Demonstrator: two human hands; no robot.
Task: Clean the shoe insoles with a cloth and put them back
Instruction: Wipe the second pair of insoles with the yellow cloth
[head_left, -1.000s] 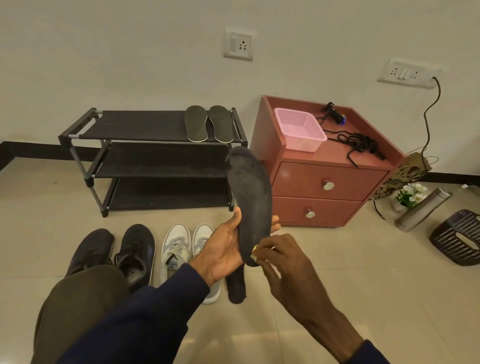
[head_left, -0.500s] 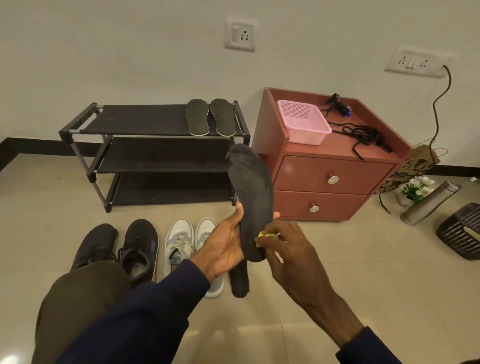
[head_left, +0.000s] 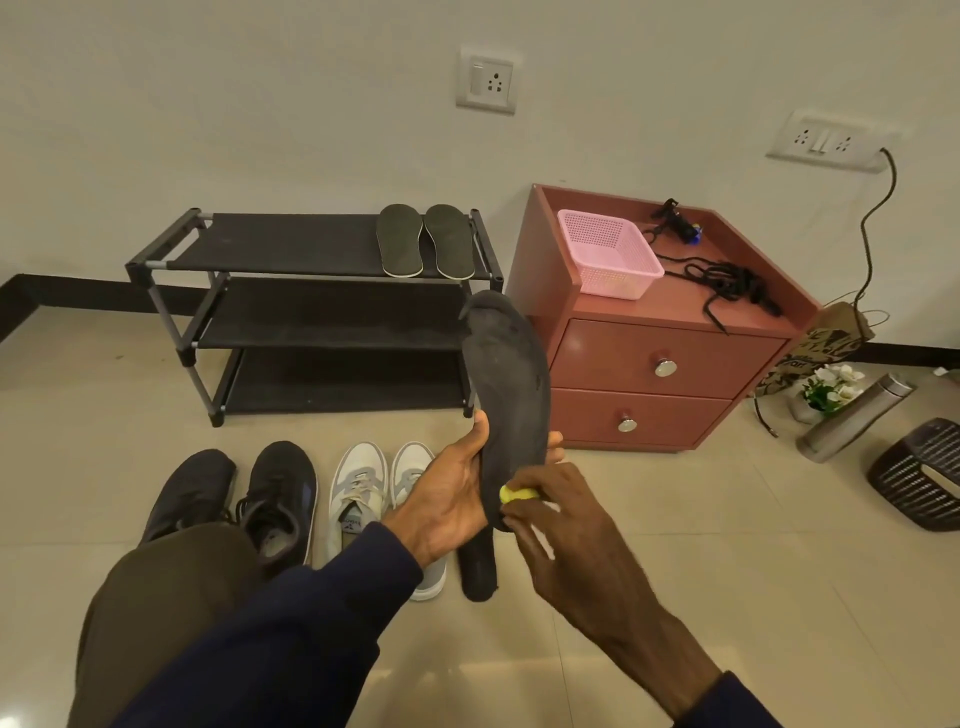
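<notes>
Change: we are sliding the yellow cloth (head_left: 518, 493) up the heel end of the dark insole (head_left: 511, 395); 0.5 s ago it was peeking out lower against the edge, and 1.0 s ago it was barely showing and pale.
Meaning: we judge the wipe to be in its early strokes on this insole, with the toe end at 12 o'clock not yet reached.
Left hand: our left hand (head_left: 451, 499) is wrapping the insole's lower half, thumb on the near edge and fingertips showing past the far edge at 3 o'clock, holding it upright and slightly tilted.
Right hand: our right hand (head_left: 558, 525) is pinching the cloth between bunched fingers, pressing it on the insole face near the heel.
Second dark insole: it (head_left: 478, 569) is lying on the floor at 6 o'clock of the held one, just beside the white sneakers (head_left: 379, 499).
Black shoes: the pair (head_left: 244, 499) is standing at 9 o'clock of the sneakers, apparently waiting for these insoles.
Rack: 2 insoles (head_left: 425, 241) are resting side by side on the top shelf of the shoe rack (head_left: 291, 247); whether they are cleaned we cannot tell.
Versus earlier: the insole is staying in nearly the same pose; the view is sitting lower on the wall than 1.0 s ago.
</notes>
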